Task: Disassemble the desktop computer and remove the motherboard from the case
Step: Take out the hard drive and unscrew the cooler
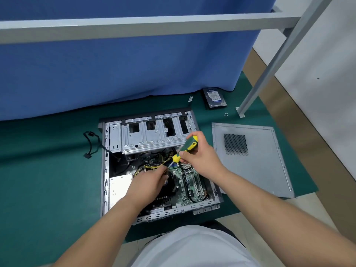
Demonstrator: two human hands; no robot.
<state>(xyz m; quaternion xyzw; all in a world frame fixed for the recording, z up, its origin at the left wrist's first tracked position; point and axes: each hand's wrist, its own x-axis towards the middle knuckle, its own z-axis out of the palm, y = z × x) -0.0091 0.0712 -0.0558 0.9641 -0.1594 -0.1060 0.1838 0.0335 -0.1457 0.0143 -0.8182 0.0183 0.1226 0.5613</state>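
Right hand (200,153) grips the yellow-green screwdriver (185,148); left hand (149,182) pinches its shaft inside the steel case (105,170)

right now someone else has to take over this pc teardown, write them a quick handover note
Right hand grips the green and yellow screwdriver, its shaft angled down into the open case.
Left hand is at the shaft's lower end over the motherboard; its fingers hide the tip.
Done: side panel is off, lying right of the case; hard drive and two loose screws lie on the green mat behind it.
Left: motherboard is in the case with yellow wiring across it; finish the screws, unplug, lift the board out.
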